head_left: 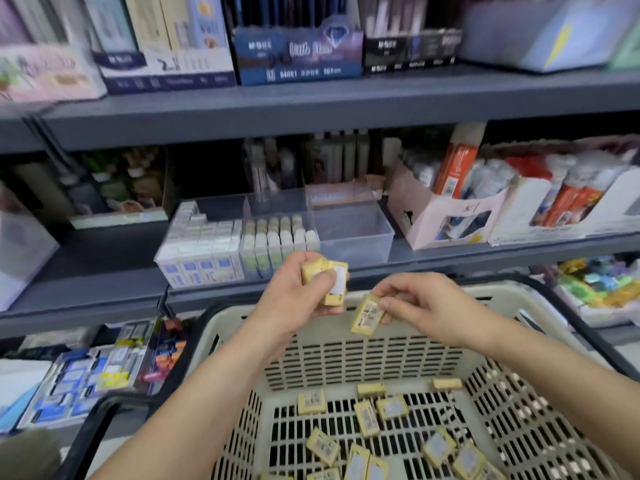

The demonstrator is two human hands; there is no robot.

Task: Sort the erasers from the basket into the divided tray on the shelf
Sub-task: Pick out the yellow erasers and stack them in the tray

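Hands up over the basket (346, 344), both loaded. The left hand (294, 292) has its fingers curled round a small stack of yellow erasers (337, 292), thumb pressed flat on a white sticker on the front one. Just beside it, the right hand (426, 306) pinches a single eraser (367, 315) between thumb and forefinger. It hangs tilted and shows a barcode label whose print is too blurred to read.

Down on the slotted basket floor lie the loose erasers (367, 419), scattered flat in yellow wrappers, some barcode-up, some showing a pale blue panel.

Straight ahead, the clear divided tray (356, 230) sits on the grey shelf (450, 254), just beyond the hands. Its left compartment is packed with white boxes with blue panels, and the middle one holds pale green-ended pieces standing in rows.

One shelf higher, a blue display box (298, 53) carries script lettering and a diamond emblem, but the words are too smeared to make out.
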